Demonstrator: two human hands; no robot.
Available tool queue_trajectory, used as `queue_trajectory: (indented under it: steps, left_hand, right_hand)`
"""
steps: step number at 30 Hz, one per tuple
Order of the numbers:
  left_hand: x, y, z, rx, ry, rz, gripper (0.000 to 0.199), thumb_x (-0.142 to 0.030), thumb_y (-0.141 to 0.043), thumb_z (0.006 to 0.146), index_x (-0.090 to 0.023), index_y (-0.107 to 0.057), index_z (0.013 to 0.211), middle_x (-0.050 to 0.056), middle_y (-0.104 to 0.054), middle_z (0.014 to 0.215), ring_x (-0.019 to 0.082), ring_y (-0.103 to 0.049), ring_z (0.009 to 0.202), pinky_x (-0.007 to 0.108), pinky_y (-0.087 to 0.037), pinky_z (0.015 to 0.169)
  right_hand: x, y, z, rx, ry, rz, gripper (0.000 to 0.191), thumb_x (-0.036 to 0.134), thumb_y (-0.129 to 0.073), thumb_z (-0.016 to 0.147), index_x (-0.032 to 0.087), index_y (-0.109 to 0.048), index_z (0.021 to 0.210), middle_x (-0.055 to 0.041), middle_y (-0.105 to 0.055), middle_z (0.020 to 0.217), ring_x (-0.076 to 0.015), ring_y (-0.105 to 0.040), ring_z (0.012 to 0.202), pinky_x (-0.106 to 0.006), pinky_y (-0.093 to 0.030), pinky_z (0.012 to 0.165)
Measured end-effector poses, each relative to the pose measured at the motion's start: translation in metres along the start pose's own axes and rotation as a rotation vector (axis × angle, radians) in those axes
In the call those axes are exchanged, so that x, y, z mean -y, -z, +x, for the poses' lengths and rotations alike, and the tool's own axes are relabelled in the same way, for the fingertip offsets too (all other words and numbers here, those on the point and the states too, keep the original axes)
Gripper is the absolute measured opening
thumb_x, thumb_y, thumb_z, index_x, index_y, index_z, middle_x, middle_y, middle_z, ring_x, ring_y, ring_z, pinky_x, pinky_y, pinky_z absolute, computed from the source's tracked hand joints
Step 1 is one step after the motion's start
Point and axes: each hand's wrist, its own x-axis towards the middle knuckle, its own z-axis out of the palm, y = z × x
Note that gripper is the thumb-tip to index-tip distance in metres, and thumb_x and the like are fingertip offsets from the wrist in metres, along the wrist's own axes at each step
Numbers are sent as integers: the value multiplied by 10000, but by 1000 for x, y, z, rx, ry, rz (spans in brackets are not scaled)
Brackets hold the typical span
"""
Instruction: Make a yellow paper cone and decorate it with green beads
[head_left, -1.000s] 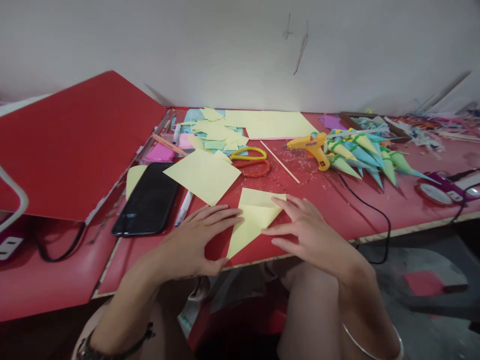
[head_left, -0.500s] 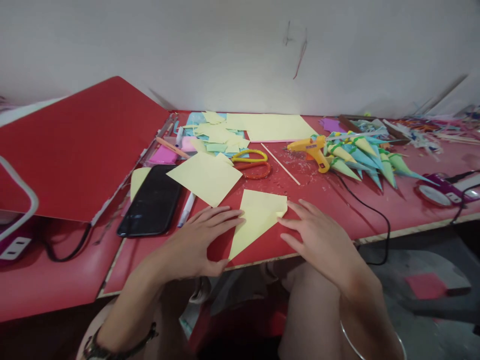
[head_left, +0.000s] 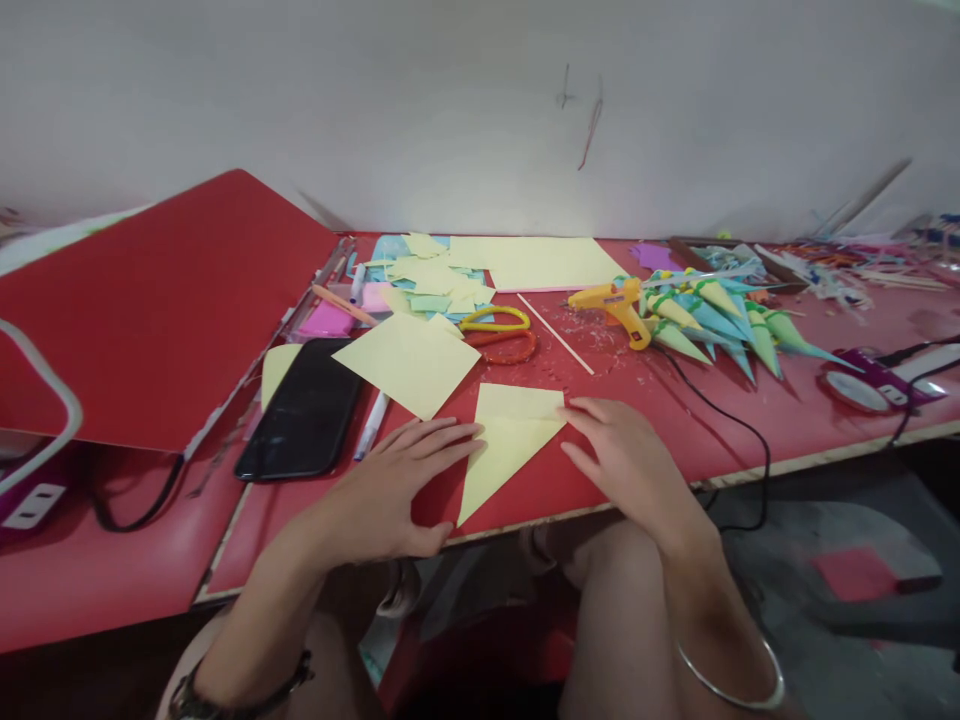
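A folded pale yellow paper [head_left: 502, 445] lies flat near the table's front edge, a crease running across its upper part and its lower end narrowing to a point. My left hand [head_left: 382, 490] rests at its left side, fingers stretched out and the tips on the paper's edge. At the upper right corner, the fingertips of my right hand [head_left: 634, 465] touch the paper, fingers apart. Just beyond lies a yellow paper square [head_left: 409, 365], partly over a black phone [head_left: 304, 410]. A white marker [head_left: 371, 430] sits beside the phone. Scissors with yellow and red handles [head_left: 526, 320] lie behind.
A yellow glue gun [head_left: 619, 305] lies by several green and blue paper cones [head_left: 716, 320], its black cord [head_left: 735, 430] hanging over the edge. A thin stick [head_left: 555, 333], paper scraps [head_left: 435, 270] and a large yellow sheet [head_left: 555, 262] lie behind. A red board [head_left: 165, 320] leans at left.
The small fold at the paper's right corner now lies flat, with a crease across the top. My right hand has shifted slightly left and its fingers are closer together; the left stays put.
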Motion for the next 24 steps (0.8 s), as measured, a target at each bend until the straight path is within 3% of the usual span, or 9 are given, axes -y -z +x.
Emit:
queue_trajectory:
  steps: [3, 9, 13, 16, 18, 21, 24]
  left_hand:
    - [-1, 2, -1, -17, -16, -6, 681, -258, -526, 706, -292, -314, 1353, 0, -329, 1438, 231, -279, 1316, 439, -230, 1083]
    - [-7, 2, -4, -117, -44, -89, 602, -290, -544, 729, -260, -385, 1309, 40, -379, 1402, 257, -327, 1280, 402, -341, 1023]
    - [-20, -5, 0, -321, -116, 1, 541, -400, -600, 728, -252, -459, 1228, 59, -456, 1322, 262, -409, 1185, 388, -382, 970]
    - [-29, -13, 6, -477, -71, 221, 441, -419, -566, 779, -254, -498, 1183, 72, -565, 1184, 253, -521, 1010, 393, -429, 858]
    - [-35, -16, 10, -497, -20, 350, 342, -351, -499, 841, -249, -514, 1167, 79, -606, 1113, 240, -565, 906, 376, -451, 750]
    - [-38, -19, 12, -510, 15, 428, 273, -261, -389, 892, -215, -551, 1108, 84, -645, 976, 223, -595, 806, 340, -446, 627]
    - [-36, -18, 10, -578, 51, 372, 271, -219, -339, 904, -217, -572, 1044, 56, -641, 887, 184, -607, 756, 288, -444, 581]
  right_hand:
    - [-3, -7, 8, -29, 94, 147, 280, 219, -510, 830, 183, -587, 1097, -95, -586, 1142, -222, -543, 1046, -389, -447, 884]
    - [0, -8, 12, -57, 61, 312, 70, 177, -513, 812, 188, -582, 808, -55, -583, 911, -189, -550, 885, -335, -463, 767]
    - [7, -4, 12, -268, -4, 482, 91, 217, -524, 800, 203, -562, 718, -63, -542, 999, -214, -503, 992, -383, -406, 870]
    - [20, -2, 12, -458, -105, 549, 113, 241, -529, 788, 207, -558, 684, -64, -518, 1031, -228, -482, 1040, -406, -371, 907]
    - [32, -1, 10, -533, -141, 535, 123, 232, -541, 772, 208, -555, 653, -64, -510, 1053, -238, -473, 1060, -416, -357, 915]
    - [50, 1, 5, -579, -113, 506, 133, 226, -543, 764, 214, -556, 632, -58, -495, 1097, -242, -470, 1074, -418, -349, 920]
    - [53, 5, 0, -503, 29, 579, 54, 274, -552, 767, 246, -593, 745, -41, -461, 1178, -235, -447, 1132, -409, -336, 956]
